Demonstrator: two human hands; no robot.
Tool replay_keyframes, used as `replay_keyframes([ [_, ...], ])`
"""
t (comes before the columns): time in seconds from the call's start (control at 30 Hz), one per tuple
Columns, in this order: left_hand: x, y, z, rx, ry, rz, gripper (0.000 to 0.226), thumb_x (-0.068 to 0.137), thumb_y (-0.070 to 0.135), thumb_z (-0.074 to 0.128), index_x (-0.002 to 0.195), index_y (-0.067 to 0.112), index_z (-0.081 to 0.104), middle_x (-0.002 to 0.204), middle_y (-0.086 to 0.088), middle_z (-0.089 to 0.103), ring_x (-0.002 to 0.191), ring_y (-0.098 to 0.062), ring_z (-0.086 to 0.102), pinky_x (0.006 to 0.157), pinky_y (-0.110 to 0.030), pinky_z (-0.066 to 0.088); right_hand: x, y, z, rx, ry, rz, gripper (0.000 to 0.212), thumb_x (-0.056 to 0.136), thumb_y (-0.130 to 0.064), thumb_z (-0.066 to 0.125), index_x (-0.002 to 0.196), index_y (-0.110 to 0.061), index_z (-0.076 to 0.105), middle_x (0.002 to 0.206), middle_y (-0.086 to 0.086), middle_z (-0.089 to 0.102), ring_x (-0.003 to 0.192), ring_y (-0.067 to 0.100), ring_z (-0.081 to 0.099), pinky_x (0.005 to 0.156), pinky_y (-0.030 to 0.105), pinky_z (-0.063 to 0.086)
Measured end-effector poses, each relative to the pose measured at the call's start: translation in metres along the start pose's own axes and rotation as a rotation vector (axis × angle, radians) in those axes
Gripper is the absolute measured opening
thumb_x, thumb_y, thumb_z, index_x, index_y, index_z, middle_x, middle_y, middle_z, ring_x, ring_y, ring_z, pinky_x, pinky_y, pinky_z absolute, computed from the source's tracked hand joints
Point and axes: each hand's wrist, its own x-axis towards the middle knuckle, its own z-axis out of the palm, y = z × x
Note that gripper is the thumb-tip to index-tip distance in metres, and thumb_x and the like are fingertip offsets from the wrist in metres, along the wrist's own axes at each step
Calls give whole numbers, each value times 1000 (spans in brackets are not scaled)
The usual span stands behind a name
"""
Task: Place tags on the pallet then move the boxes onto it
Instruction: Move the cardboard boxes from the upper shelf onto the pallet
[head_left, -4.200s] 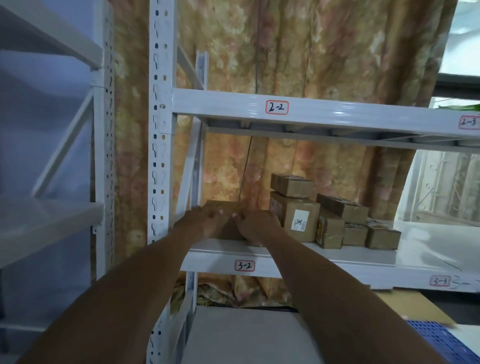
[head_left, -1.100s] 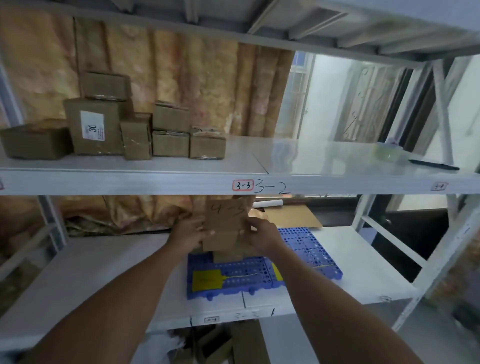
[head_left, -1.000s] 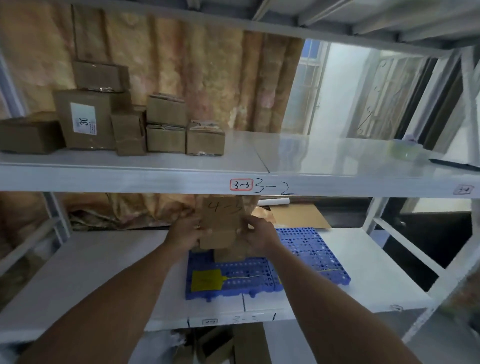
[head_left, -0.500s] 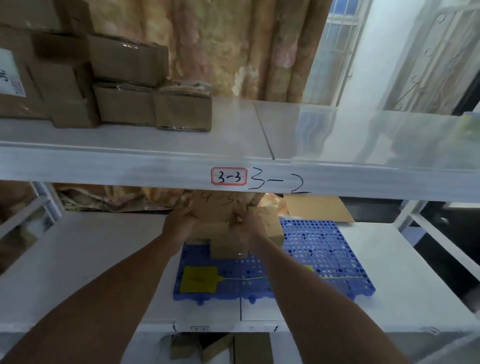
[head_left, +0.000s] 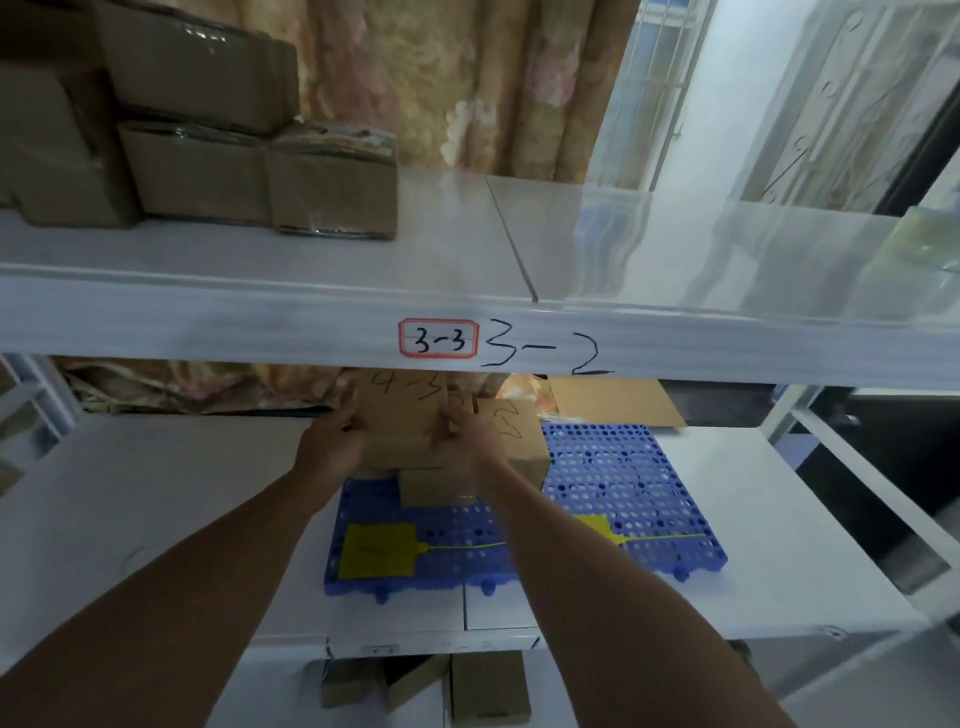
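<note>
A brown cardboard box (head_left: 402, 415) marked "4-3" is held between my left hand (head_left: 332, 441) and my right hand (head_left: 467, 441), one on each side. It sits above other cardboard boxes (head_left: 519, 441) that stand on the blue perforated pallet (head_left: 623, 483) on the lower shelf. A yellow tag (head_left: 376, 551) lies on the pallet's front left, its thin tail running right. A second yellow tag (head_left: 597, 527) shows beside my right forearm, partly hidden. The box's top edge is hidden behind the upper shelf's beam.
The white shelf beam (head_left: 208, 322), labelled "3-3" and "3-2", crosses just above my hands. Several cardboard boxes (head_left: 234, 145) are stacked on the upper shelf at left. A flat cardboard sheet (head_left: 613, 400) lies behind the pallet. More boxes (head_left: 467, 686) stand below the lower shelf.
I lifted the box off the upper shelf at left and carried it right and down to the pallet on the lower shelf. In the last second the view moved closer and the box sank lower.
</note>
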Motion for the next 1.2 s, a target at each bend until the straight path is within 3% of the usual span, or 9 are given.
replay_keyframes([
  [0.2,-7,5,0,72,-4,15,57,99,6,49,153,23,38,156,-7,39,79,-6,50,69,-28,43,-8,-4,2,15,4,-25,46,95,-24,60,140,-18,54,129,7,64,117,28,61,98,37,51],
  [0.33,-11,7,-2,109,-6,9,56,98,9,51,151,24,42,155,-9,41,78,-3,52,62,-22,42,-15,-4,1,9,-5,-34,40,98,-27,51,137,-21,55,123,5,65,112,27,60,79,31,44],
  [0.47,-21,10,-6,163,-6,55,53,99,16,54,150,26,43,157,-4,38,133,-25,49,80,-24,43,-19,3,-1,-70,9,-36,25,92,-38,52,111,-23,60,109,3,68,97,26,63,78,37,54],
  [0.6,-36,18,-20,265,-35,166,46,97,38,54,143,36,52,149,5,50,131,-20,52,96,-31,47,-38,-6,-20,-213,105,-96,32,98,-32,47,124,-17,59,123,8,63,109,31,61,79,36,49],
  [0.77,-60,48,-43,755,-20,340,54,90,67,43,132,36,56,141,7,56,123,-20,56,97,-41,50,-58,-32,-38,-446,84,-132,60,102,-45,41,156,-22,29,163,3,29,149,29,26,119,48,26],
  [0.93,-80,83,-79,1067,-11,424,68,83,79,26,139,43,38,147,4,44,134,-29,45,101,-51,45,-83,-75,-42,-702,35,-184,72,103,-51,35,161,-23,3,169,0,2,155,27,-1,124,52,3],
  [1.0,-97,95,-91,1088,-53,372,66,89,77,30,148,48,28,160,5,27,147,-29,28,114,-53,30,-104,-93,-42,-763,14,-182,72,104,-43,37,161,-21,-2,169,2,-4,155,29,-4,124,54,1],
  [1.07,-112,103,-110,1058,-116,313,76,84,85,25,152,51,16,166,8,13,153,-27,13,120,-55,16,-120,-107,-35,-768,13,-186,74,103,-38,42,161,-20,0,169,4,0,155,31,-1,123,58,3],
  [1.2,-136,104,-160,976,-238,309,93,68,98,18,150,54,20,165,9,17,152,-26,15,121,-53,16,-152,-149,-5,-730,56,-165,85,80,-75,17,153,-33,29,162,4,30,148,33,28,114,59,22],
])
